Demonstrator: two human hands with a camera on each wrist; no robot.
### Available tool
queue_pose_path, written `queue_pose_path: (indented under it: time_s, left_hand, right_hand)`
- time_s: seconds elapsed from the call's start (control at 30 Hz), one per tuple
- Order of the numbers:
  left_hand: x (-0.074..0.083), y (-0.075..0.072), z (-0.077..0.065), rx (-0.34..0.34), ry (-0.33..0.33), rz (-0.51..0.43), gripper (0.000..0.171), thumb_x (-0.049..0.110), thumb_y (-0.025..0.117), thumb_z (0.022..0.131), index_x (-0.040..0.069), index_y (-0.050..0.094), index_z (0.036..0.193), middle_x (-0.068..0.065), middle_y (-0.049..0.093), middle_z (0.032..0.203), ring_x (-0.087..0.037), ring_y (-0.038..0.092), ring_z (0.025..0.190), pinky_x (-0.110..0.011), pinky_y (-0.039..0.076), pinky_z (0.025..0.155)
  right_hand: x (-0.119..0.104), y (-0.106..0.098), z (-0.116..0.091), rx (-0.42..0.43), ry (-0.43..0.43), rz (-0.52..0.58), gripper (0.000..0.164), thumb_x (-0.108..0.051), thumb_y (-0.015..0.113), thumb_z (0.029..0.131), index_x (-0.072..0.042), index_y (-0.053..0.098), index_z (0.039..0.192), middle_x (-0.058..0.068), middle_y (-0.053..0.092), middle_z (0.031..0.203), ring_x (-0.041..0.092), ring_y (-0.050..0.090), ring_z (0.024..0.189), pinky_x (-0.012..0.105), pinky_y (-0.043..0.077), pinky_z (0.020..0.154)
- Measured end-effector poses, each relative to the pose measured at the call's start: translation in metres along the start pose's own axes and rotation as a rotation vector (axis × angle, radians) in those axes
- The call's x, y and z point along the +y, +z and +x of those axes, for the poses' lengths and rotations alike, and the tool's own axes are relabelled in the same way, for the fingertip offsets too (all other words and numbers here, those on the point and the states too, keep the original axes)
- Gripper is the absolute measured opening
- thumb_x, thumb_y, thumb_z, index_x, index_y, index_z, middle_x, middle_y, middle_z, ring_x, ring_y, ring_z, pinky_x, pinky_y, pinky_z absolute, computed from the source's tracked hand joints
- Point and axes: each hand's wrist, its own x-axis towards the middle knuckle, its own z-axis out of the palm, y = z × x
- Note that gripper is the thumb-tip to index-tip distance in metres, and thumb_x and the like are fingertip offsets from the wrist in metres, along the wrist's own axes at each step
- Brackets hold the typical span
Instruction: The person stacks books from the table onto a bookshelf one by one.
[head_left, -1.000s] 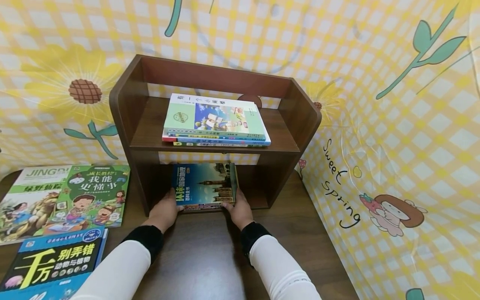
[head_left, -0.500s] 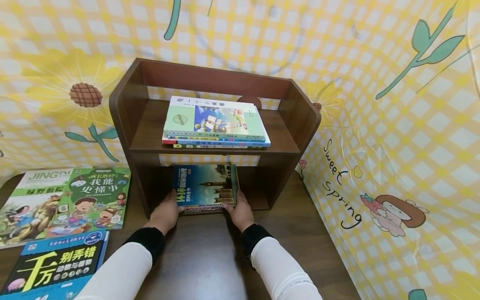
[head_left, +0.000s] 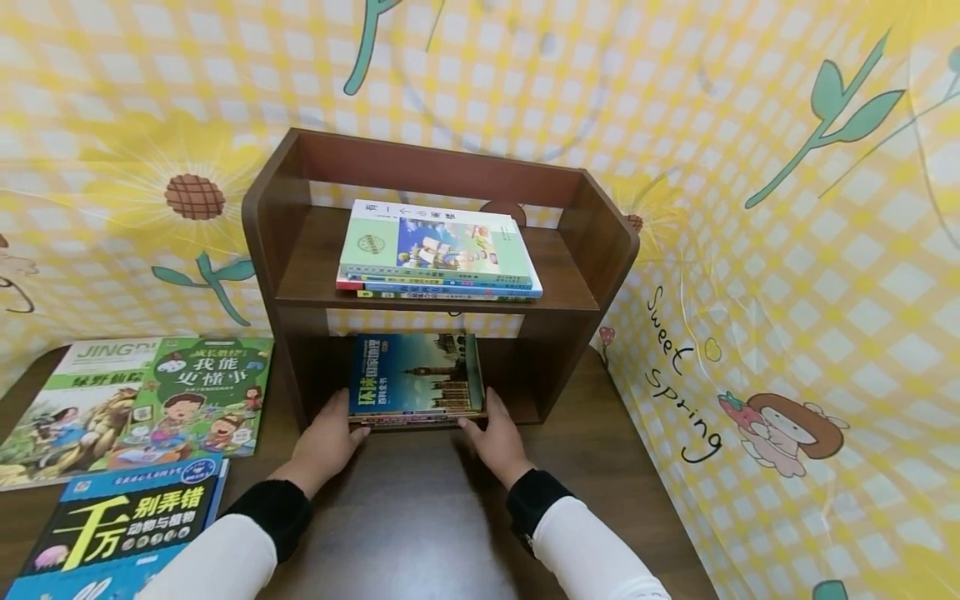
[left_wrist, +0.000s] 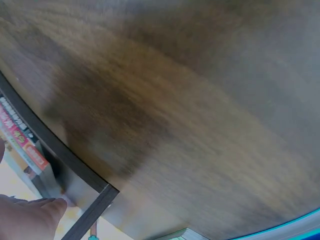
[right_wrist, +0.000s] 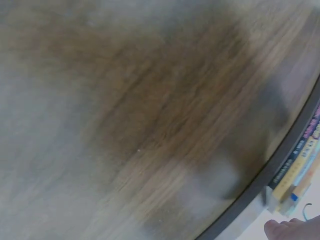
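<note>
A stack of books stands in the lower compartment of the brown wooden bookshelf [head_left: 442, 307]; its top book [head_left: 416, 375] has a blue cover with a clock tower. My left hand [head_left: 326, 442] lies along the stack's left side, thumb stretched out before the front edge. At the right side is my right hand [head_left: 501, 440], its thumb near the front corner and its fingers partly hidden behind the books. In the left wrist view the left hand [left_wrist: 30, 217] shows beside the spines. The right wrist view catches the right fingertips [right_wrist: 280, 229] just off the stack.
Another book stack [head_left: 438, 250] lies on the upper shelf. To the left on the table [head_left: 420, 517] are a green-covered book [head_left: 202, 392], a white-and-green book [head_left: 82, 400] and a blue-and-black book [head_left: 127, 525]. A yellow checked cloth [head_left: 750, 275] covers the walls behind and right.
Both hands have loosened from the sides of the lower stack and moved slightly apart, thumbs coming off its front. The stack stays in the lower compartment; the head view has shifted a little.
</note>
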Motion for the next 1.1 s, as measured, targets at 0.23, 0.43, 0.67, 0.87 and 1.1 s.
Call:
queue_pose_path:
  time_s: [0.23, 0.43, 0.67, 0.87, 1.1]
  left_hand:
    - [-0.003, -0.010, -0.031, 0.002, 0.010, -0.007, 0.077, 0.020, 0.064, 0.094, -0.012, 0.020, 0.147, -0.034, 0.024, 0.150, -0.048, 0.027, 0.137, -0.059, 0.028, 0.108]
    - [-0.003, -0.024, -0.065, -0.048, 0.005, -0.041, 0.077, 0.026, 0.064, 0.094, -0.008, 0.021, 0.149, -0.032, 0.023, 0.151, -0.049, 0.026, 0.137, -0.061, 0.029, 0.106]
    - [-0.032, -0.051, -0.103, -0.097, -0.049, -0.066, 0.073, 0.034, 0.060, 0.095, -0.007, 0.029, 0.147, -0.035, 0.032, 0.145, -0.054, 0.037, 0.127, -0.066, 0.037, 0.098]
    - [-0.076, -0.083, -0.118, -0.034, -0.182, -0.101, 0.077, 0.047, 0.049, 0.098, -0.009, 0.028, 0.146, -0.041, 0.030, 0.142, -0.058, 0.044, 0.116, -0.063, 0.045, 0.083]
    - [-0.123, -0.096, -0.114, 0.239, -0.385, -0.133, 0.070, 0.027, 0.055, 0.098, -0.011, 0.022, 0.147, -0.041, 0.030, 0.140, -0.061, 0.038, 0.117, -0.063, 0.045, 0.075]
  right_hand:
    - [-0.014, -0.004, -0.025, -0.031, -0.056, -0.004, 0.080, -0.040, 0.059, 0.095, -0.007, 0.017, 0.155, 0.015, 0.020, 0.159, 0.030, 0.026, 0.143, 0.051, 0.031, 0.111]
    - [-0.028, -0.005, -0.051, -0.062, -0.097, 0.047, 0.081, -0.043, 0.059, 0.094, -0.012, 0.016, 0.155, 0.013, 0.019, 0.159, 0.029, 0.025, 0.144, 0.052, 0.030, 0.112]
    - [-0.032, -0.002, -0.087, -0.101, -0.091, 0.078, 0.084, -0.053, 0.058, 0.091, -0.019, 0.017, 0.156, 0.012, 0.021, 0.159, 0.032, 0.026, 0.143, 0.056, 0.031, 0.109]
    - [-0.036, -0.001, -0.112, -0.093, -0.116, 0.087, 0.085, -0.053, 0.060, 0.089, -0.018, 0.021, 0.155, 0.013, 0.024, 0.158, 0.033, 0.027, 0.142, 0.057, 0.030, 0.109]
    - [-0.036, -0.002, -0.133, -0.068, -0.169, 0.062, 0.083, -0.041, 0.067, 0.089, -0.015, 0.023, 0.154, 0.015, 0.028, 0.156, 0.033, 0.030, 0.140, 0.055, 0.031, 0.109]
